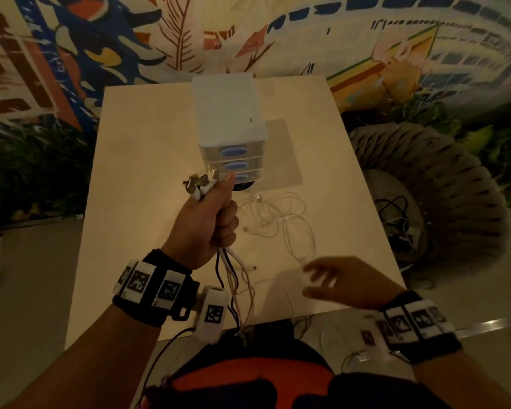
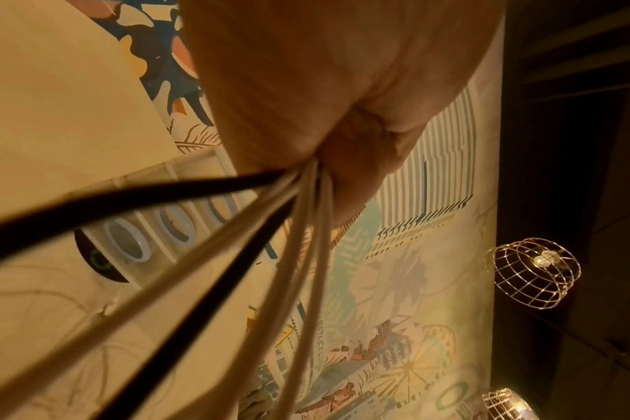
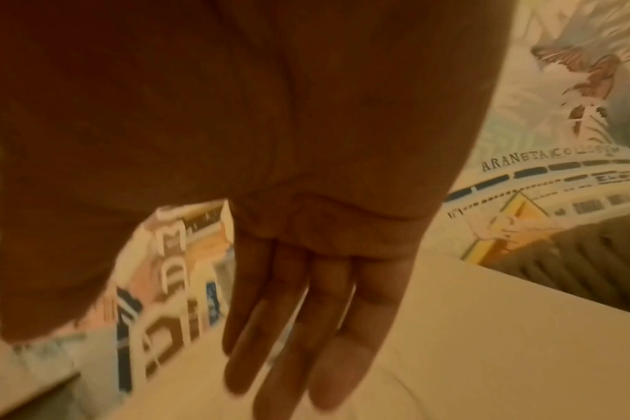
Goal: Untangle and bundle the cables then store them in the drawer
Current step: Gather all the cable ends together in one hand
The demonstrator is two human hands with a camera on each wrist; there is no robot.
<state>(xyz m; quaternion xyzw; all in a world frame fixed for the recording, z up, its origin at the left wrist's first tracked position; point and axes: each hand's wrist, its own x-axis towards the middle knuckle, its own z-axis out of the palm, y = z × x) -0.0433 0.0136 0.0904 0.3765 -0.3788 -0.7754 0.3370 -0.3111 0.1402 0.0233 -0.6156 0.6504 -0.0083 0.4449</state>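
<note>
My left hand is raised over the table in a fist, gripping a bunch of white and black cables. Their plug ends stick out above the fist, and the cords hang below it over the table's near edge. The left wrist view shows the cords leaving the closed palm. My right hand hovers blurred above the near right of the table, fingers straight and holding nothing. A loose tangle of white cables lies on the table between the hands and the drawer unit, whose drawers look closed.
The pale square table stands against a mural wall. The white three-drawer unit has blue oval handles; a dark round object lies at its base. A woven grey chair with dark cables on it stands to the right.
</note>
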